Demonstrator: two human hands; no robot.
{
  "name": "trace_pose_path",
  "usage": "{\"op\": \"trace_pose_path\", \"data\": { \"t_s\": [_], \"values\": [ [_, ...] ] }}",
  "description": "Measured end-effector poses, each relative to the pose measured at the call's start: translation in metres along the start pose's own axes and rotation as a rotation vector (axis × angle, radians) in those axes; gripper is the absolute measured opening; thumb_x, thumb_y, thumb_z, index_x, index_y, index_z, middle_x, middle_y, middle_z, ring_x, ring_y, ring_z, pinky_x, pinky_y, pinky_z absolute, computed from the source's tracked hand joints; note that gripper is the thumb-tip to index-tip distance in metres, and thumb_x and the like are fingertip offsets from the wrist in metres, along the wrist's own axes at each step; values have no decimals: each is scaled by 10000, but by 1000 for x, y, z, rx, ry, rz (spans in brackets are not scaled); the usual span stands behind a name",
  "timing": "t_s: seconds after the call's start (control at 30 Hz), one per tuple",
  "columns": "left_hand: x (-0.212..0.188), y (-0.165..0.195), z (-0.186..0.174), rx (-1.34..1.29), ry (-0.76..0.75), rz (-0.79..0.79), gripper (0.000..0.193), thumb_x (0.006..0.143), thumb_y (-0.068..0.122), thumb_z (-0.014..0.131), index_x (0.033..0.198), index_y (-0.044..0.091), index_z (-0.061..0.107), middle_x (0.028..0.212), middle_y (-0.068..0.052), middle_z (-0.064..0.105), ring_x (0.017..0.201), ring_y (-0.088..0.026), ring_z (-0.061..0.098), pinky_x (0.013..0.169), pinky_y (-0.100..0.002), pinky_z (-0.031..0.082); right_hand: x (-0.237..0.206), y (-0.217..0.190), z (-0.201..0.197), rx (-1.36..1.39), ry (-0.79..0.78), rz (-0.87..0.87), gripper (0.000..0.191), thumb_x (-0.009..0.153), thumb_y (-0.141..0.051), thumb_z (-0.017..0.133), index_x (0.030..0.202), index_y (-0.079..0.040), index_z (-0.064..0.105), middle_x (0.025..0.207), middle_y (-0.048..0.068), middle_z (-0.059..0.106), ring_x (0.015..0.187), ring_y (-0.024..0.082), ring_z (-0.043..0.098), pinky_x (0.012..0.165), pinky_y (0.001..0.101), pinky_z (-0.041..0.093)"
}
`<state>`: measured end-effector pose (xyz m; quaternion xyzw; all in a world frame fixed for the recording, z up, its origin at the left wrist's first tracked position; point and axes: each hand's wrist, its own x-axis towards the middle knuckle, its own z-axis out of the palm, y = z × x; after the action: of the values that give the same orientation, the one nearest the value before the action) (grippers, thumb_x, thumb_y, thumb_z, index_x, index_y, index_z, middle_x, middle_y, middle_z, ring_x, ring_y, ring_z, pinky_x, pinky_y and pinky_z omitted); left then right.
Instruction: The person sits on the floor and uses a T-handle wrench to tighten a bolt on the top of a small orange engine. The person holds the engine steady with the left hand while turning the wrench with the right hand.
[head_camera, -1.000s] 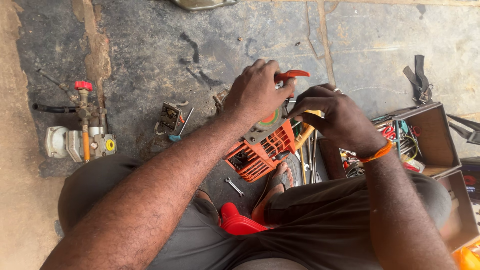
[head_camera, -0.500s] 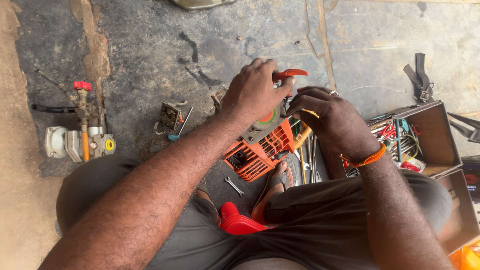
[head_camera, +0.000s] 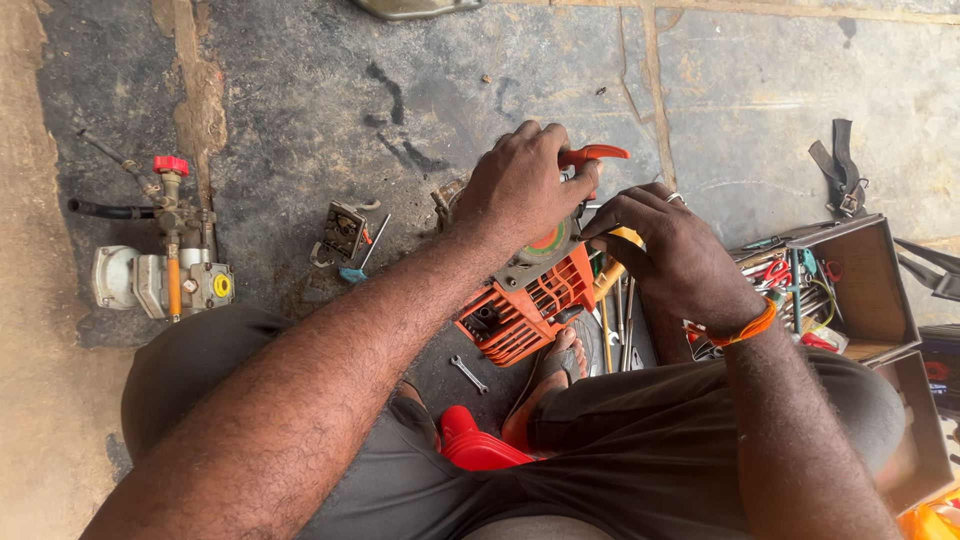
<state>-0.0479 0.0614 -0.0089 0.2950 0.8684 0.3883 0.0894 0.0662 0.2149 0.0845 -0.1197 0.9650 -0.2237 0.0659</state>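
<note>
Gripping orange engine housing (head_camera: 525, 305): left hand (head_camera: 520, 190) atop, right hand (head_camera: 675, 250) beside.

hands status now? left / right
Left hand: closed over the top of the orange engine.
Right hand: fingers curled at the engine's side, on a yellow-handled tool; grip hidden.

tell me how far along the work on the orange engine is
Done: tools are out, a small spanner lies on the floor. In hand: the left hand steadies the orange engine while the right hand works at its top. Left: can't tell; the spot being worked on is hidden.
</note>
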Motion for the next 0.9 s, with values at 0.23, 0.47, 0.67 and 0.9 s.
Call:
{"op": "trace_pose_path", "data": {
  "t_s": [0.23,0.47,0.67,0.9],
  "values": [
    [1,1,-3,0,-34,-16,479,961,517,671,1016,42,646,916,-132,629,894,-258,706,744,-426,603,1,2,-1,61,-14,0,205,864,-71,751,1064,-76,703,1089,92,693,1123,327,614,944,450,521],
    [0,2,-3,-10,-47,-41,459,958,511,665,1006,54,646,932,-120,630,907,-245,705,744,-421,603,0,4,-7,63,-61,-30,223,822,-52,761,1033,-115,729,1054,70,696,1093,302,632,929,428,540],
    [0,2,-5,13,-46,-28,465,978,515,653,1015,52,644,936,-133,628,926,-256,697,751,-428,601,3,3,-9,66,-15,-87,176,850,-41,758,1011,-112,754,1062,48,721,1081,277,650,904,416,555],
    [0,2,-7,4,-58,-44,443,978,501,653,989,58,648,941,-125,639,909,-246,702,733,-423,599,5,-1,-8,108,-58,-24,135,888,-78,739,1020,-101,759,1117,65,706,1077,264,694,890,401,592]
  ]
}}
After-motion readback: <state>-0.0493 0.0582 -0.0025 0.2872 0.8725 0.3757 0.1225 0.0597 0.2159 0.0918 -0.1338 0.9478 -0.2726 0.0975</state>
